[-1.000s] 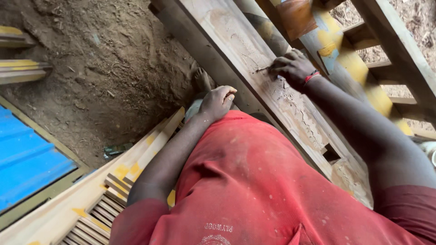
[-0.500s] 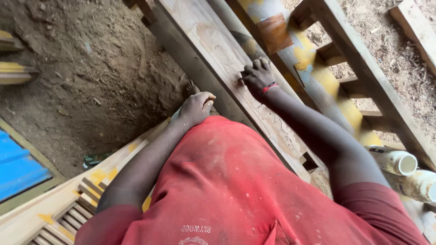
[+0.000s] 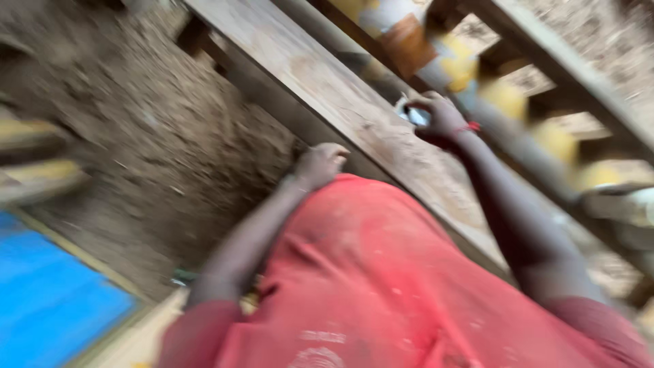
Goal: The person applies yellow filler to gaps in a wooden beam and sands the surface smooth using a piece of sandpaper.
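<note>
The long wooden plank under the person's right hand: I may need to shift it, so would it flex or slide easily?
The plank looks thick and long, so probably stiff and heavy. Its surface seems rough and dusty, so likely not slippery. The right hand rests on it; blur hides finer detail.

Hands: we count two, left hand (image 3: 320, 163), right hand (image 3: 439, 119)
Planks under them: one wooden plank (image 3: 327, 88)
Blue panels: one blue panel (image 3: 48, 307)

Blue panel (image 3: 48, 313) lower left, dirt floor (image 3: 136, 136).
</note>
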